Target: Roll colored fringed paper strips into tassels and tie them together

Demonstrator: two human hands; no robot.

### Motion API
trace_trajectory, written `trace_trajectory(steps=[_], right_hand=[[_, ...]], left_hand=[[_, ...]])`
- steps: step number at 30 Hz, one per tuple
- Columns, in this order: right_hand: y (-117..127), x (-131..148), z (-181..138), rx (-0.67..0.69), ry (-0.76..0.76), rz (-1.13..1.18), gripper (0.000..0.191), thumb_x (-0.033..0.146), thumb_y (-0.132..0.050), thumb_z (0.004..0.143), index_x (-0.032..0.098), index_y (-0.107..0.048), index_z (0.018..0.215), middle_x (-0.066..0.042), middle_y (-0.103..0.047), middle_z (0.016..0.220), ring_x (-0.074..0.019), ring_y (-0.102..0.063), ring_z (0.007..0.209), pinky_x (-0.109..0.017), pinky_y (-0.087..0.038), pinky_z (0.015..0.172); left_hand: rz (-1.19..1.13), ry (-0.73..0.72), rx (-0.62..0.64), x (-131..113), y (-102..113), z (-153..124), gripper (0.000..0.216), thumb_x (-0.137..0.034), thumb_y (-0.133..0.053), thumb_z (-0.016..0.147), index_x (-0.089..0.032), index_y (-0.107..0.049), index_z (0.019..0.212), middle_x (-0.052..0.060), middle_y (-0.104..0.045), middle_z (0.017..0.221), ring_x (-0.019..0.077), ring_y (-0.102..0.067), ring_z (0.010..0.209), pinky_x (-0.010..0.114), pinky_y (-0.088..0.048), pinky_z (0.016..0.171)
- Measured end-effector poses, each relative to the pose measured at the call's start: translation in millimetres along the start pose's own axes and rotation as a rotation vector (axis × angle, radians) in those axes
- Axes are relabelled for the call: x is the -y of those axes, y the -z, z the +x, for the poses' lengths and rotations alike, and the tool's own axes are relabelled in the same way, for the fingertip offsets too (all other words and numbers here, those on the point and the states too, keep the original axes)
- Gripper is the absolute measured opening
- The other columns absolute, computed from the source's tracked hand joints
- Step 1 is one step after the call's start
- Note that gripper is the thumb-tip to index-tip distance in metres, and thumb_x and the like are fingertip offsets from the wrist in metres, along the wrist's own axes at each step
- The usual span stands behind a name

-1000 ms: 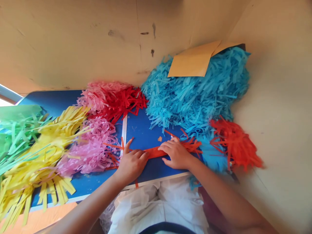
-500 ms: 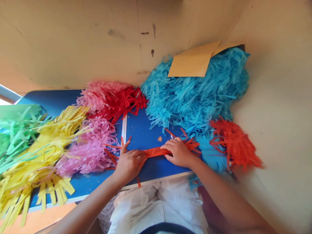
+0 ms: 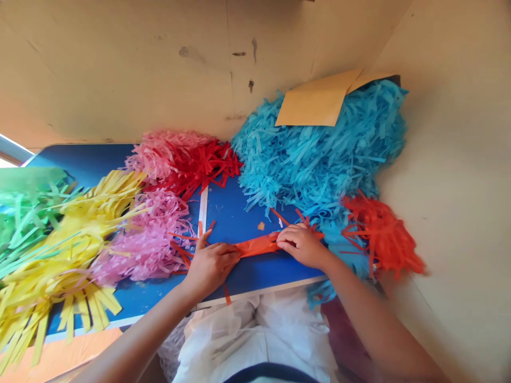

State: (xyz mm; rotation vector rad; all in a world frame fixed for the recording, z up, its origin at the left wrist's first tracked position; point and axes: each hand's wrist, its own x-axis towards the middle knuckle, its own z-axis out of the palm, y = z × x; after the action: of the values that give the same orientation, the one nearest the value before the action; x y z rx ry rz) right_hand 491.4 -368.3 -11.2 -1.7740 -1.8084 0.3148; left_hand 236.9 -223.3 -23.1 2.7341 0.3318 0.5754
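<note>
A band of orange-red fringed paper (image 3: pixel 257 246) lies flat on the blue table (image 3: pixel 239 213) in front of me. My left hand (image 3: pixel 211 261) presses down on its left end with fingers closed over it. At the band's right end my right hand (image 3: pixel 304 243) pinches the paper between curled fingers. Loose red strips fan out from under both hands.
Heaps of fringed paper ring the work spot: light blue (image 3: pixel 315 154) at the back right with a tan envelope (image 3: pixel 315 103) on top, orange-red (image 3: pixel 379 234) at the right, red (image 3: pixel 199 165) and pink (image 3: pixel 151 239) at the left, yellow (image 3: pixel 67 250) and green (image 3: pixel 24 213) further left. A beige wall stands behind.
My right hand has slid to the right along the band, leaving more of the orange-red paper showing between the hands. The left hand has stayed in place.
</note>
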Motion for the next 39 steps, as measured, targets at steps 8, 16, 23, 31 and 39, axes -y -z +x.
trace_trajectory(steps=[8,16,23,31,39], right_hand=[[-14,32,-1,-0.064,0.130,-0.193,0.027,0.023,-0.068,0.080,0.022,-0.063,0.107,-0.009,-0.066,0.117,-0.0285,-0.056,0.110,-0.047,-0.030,0.098],[-30,22,5,-0.087,0.112,-0.151,0.007,0.019,-0.070,0.084,0.023,-0.065,0.086,-0.003,-0.071,0.095,-0.0235,-0.059,0.100,-0.044,-0.028,0.095],[-25,26,9,-0.042,0.109,-0.092,0.016,0.007,-0.062,0.078,0.021,-0.058,0.071,0.000,-0.069,0.086,-0.0212,-0.058,0.097,-0.042,-0.028,0.094],[-9,33,0,-0.052,0.042,-0.054,0.022,0.017,-0.068,0.071,0.021,-0.056,0.089,-0.006,-0.065,0.100,-0.0252,-0.057,0.098,-0.041,-0.035,0.093],[-12,30,-23,-0.219,-0.075,-0.311,0.017,0.026,-0.059,0.090,0.021,-0.067,0.076,-0.005,-0.065,0.077,-0.0223,-0.058,0.077,-0.037,-0.039,0.074]], left_hand=[[-0.019,0.029,0.007,1,-1,0,0.023,-0.026,-0.051,0.096,-0.028,-0.074,0.094,-0.002,-0.078,0.096,0.0175,-0.072,0.087,0.053,-0.015,0.119],[-0.007,0.021,0.025,0,1,1,0.024,-0.025,-0.051,0.096,-0.029,-0.075,0.091,-0.003,-0.078,0.097,0.0168,-0.072,0.086,0.051,-0.019,0.118],[-0.015,0.027,0.031,0,2,1,0.024,-0.026,-0.051,0.096,-0.028,-0.075,0.092,-0.002,-0.078,0.097,0.0171,-0.073,0.087,0.052,-0.017,0.119],[-0.011,0.020,0.025,-1,2,1,0.025,-0.025,-0.051,0.096,-0.029,-0.075,0.092,-0.003,-0.078,0.098,0.0167,-0.073,0.087,0.052,-0.018,0.119],[-0.028,0.011,-0.012,3,-2,-1,0.026,-0.025,-0.050,0.096,-0.030,-0.076,0.094,-0.002,-0.078,0.098,0.0162,-0.073,0.086,0.052,-0.017,0.119]])
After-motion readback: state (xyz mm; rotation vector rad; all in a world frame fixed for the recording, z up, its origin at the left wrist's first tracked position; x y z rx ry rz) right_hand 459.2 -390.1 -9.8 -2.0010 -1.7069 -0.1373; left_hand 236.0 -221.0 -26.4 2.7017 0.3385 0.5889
